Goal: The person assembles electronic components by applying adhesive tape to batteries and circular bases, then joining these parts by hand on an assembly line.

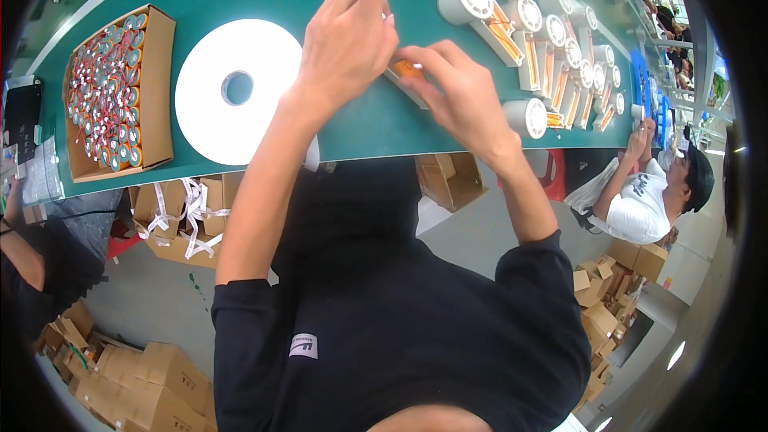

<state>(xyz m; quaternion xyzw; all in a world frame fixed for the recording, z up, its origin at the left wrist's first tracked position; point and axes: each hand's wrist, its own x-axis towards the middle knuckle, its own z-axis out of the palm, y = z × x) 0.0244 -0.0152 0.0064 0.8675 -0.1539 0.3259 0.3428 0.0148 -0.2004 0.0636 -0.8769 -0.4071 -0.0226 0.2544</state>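
Observation:
My left hand (346, 46) is above the green tabletop, its index finger stretched out and the others curled in. A tiny white bit shows at its fingertips, too small to name. Close beside it, my right hand (462, 94) has its thumb and fingers closed around an orange battery (408, 70), which sits in a narrow white handle (408, 90). The rest of that piece is hidden behind my hands. To the right are several white round-headed housings (524, 14) with long open handles and orange strips inside. They look like handheld fan bodies.
A large white reel (204, 124) lies left of my hands. Beyond it, a cardboard box (160, 104) is packed with orange batteries with red and black leads. Below the table edge stands a carton with white strips (192, 212). A co-worker (640, 212) sits at the right.

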